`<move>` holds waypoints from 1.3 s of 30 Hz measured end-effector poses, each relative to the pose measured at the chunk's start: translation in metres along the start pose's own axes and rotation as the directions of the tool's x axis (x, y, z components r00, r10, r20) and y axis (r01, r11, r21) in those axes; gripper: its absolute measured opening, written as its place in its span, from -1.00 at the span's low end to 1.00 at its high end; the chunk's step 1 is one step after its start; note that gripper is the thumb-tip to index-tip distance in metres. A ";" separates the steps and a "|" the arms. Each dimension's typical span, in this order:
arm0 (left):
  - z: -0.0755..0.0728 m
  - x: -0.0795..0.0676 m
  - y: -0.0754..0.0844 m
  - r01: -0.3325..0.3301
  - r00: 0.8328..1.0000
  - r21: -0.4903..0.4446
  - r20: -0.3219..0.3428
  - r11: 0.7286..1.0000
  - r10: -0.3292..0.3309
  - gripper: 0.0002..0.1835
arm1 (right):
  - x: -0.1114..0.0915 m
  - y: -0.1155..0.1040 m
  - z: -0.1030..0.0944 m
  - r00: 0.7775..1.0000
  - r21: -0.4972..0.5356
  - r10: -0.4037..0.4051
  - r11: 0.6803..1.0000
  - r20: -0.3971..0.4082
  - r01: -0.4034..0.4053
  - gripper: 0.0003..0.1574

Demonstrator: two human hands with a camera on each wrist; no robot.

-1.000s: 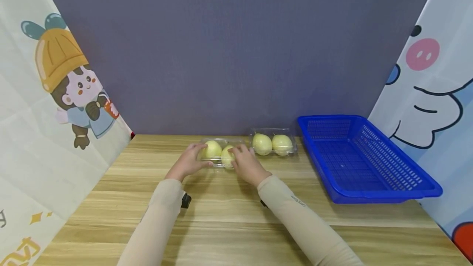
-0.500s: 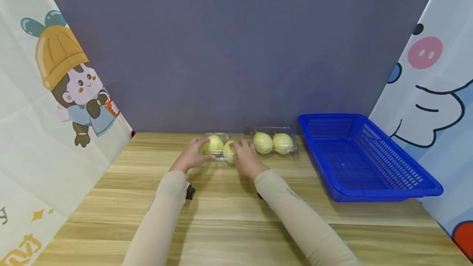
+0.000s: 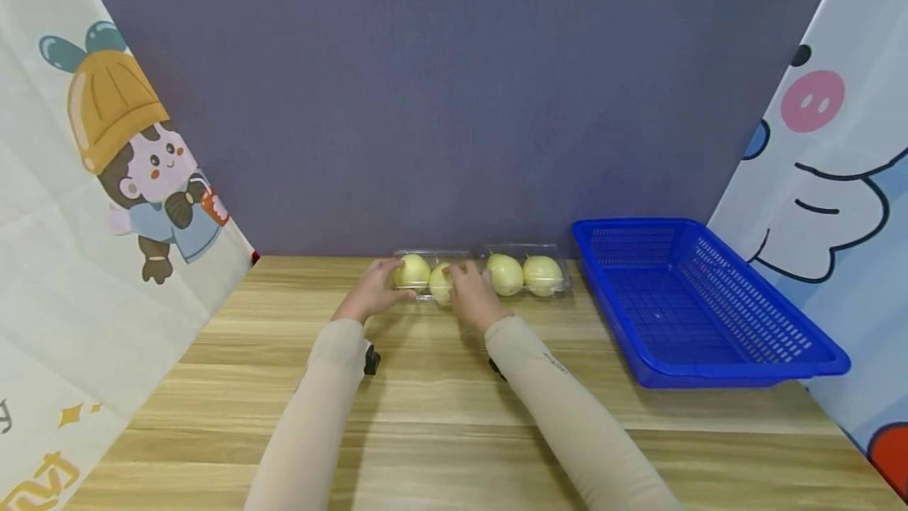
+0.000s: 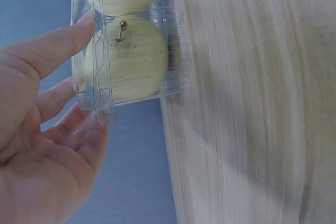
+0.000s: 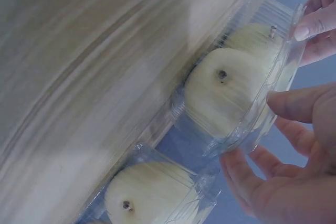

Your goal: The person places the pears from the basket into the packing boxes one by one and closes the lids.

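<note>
A clear plastic clamshell box (image 4: 173, 80) with two pale yellow pears (image 4: 134, 59) inside stands at the back of the table. My left hand (image 3: 376, 290) grips its left end, thumb on the near side and fingers behind in the left wrist view. At the right end my right hand (image 3: 474, 294) pinches the rim, the thumb in front and the other fingers beyond it, as the right wrist view shows. Just right of that hand is a second clear box (image 3: 563, 278), also holding two pears (image 3: 542, 275).
To the right sits a blue plastic basket (image 3: 631, 353) with perforated sides. A grey-purple panel (image 3: 454, 101) rises behind the wood-grain table (image 3: 426, 416). Printed cloths (image 3: 42, 180) with cartoon figures hang on both sides.
Both hands have pushed the left box back toward the panel and slightly right, bringing it nearly level with the second box. The second box and the basket stay in place.
</note>
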State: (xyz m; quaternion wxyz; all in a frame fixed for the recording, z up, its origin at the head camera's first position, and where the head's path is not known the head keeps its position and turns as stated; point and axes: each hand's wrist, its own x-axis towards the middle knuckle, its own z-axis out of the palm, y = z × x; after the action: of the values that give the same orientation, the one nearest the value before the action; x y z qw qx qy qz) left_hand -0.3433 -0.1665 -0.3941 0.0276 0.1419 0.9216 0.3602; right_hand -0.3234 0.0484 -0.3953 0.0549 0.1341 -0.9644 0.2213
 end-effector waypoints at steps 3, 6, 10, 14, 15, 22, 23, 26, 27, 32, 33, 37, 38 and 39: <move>0.000 0.002 0.000 0.003 1.000 -0.008 -0.001 1.000 -0.003 -0.17 | 0.002 0.000 0.000 1.000 0.014 0.028 1.000 0.008 -0.028 -0.48; 0.000 0.004 0.000 0.022 1.000 -0.030 0.008 0.999 -0.022 -0.16 | 0.005 0.000 0.000 0.999 0.014 0.040 0.999 0.013 -0.040 -0.48; 0.000 0.006 0.001 0.023 1.000 -0.050 0.011 0.998 -0.022 -0.16 | 0.009 0.001 0.002 1.000 -0.003 0.031 1.000 0.003 -0.031 -0.48; 0.001 0.010 0.001 -0.001 1.000 -0.034 -0.002 0.999 0.001 -0.18 | 0.013 0.003 0.003 1.000 -0.016 0.015 1.000 -0.017 -0.016 -0.49; 0.001 0.010 0.000 -0.003 1.000 -0.029 -0.005 1.000 0.003 -0.18 | 0.013 0.004 0.003 1.000 -0.015 0.015 1.000 -0.020 -0.016 -0.50; 0.003 0.015 -0.002 -0.008 1.000 -0.018 -0.003 1.000 0.008 -0.18 | 0.016 0.003 0.002 0.999 -0.027 0.034 0.999 -0.010 -0.034 -0.49; 0.003 0.015 -0.002 -0.009 1.000 -0.017 -0.004 1.000 0.009 -0.18 | 0.016 0.003 0.002 0.999 -0.029 0.035 0.999 -0.010 -0.036 -0.50; 0.003 0.014 -0.001 -0.009 1.000 -0.007 0.000 1.000 0.009 -0.18 | 0.015 0.002 0.002 0.999 -0.028 0.040 0.999 -0.005 -0.040 -0.51; 0.003 0.014 -0.001 -0.013 1.000 -0.002 0.001 1.000 0.013 -0.18 | 0.015 0.002 0.002 0.999 -0.026 0.040 0.999 -0.004 -0.040 -0.51; 0.003 0.014 -0.001 -0.021 1.000 0.020 0.009 1.000 0.021 -0.18 | 0.014 0.003 0.002 0.999 -0.010 0.035 0.999 -0.003 -0.035 -0.52; 0.003 0.014 -0.001 -0.022 1.000 0.025 0.013 0.999 0.021 -0.18 | 0.014 0.004 0.002 0.999 -0.006 0.035 0.999 -0.004 -0.035 -0.52; 0.004 0.013 0.000 -0.031 0.999 0.039 0.022 0.999 0.031 -0.19 | 0.013 0.006 0.002 0.999 0.014 0.031 0.999 -0.013 -0.031 -0.51; 0.004 0.013 0.001 -0.036 0.999 0.039 0.019 0.999 0.035 -0.20 | 0.013 0.006 0.002 0.999 0.017 0.029 0.999 -0.017 -0.029 -0.51; 0.004 0.013 0.001 -0.046 0.999 0.044 0.014 0.998 0.045 -0.20 | 0.013 0.005 0.002 0.999 0.018 0.026 1.000 -0.023 -0.025 -0.51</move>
State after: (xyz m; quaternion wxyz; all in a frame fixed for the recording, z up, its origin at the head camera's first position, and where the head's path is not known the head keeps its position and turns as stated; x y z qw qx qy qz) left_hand -0.3552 -0.1592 -0.3962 0.0222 0.1656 0.9257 0.3393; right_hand -0.3375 0.0493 -0.3969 0.0619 0.1197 -0.9634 0.2320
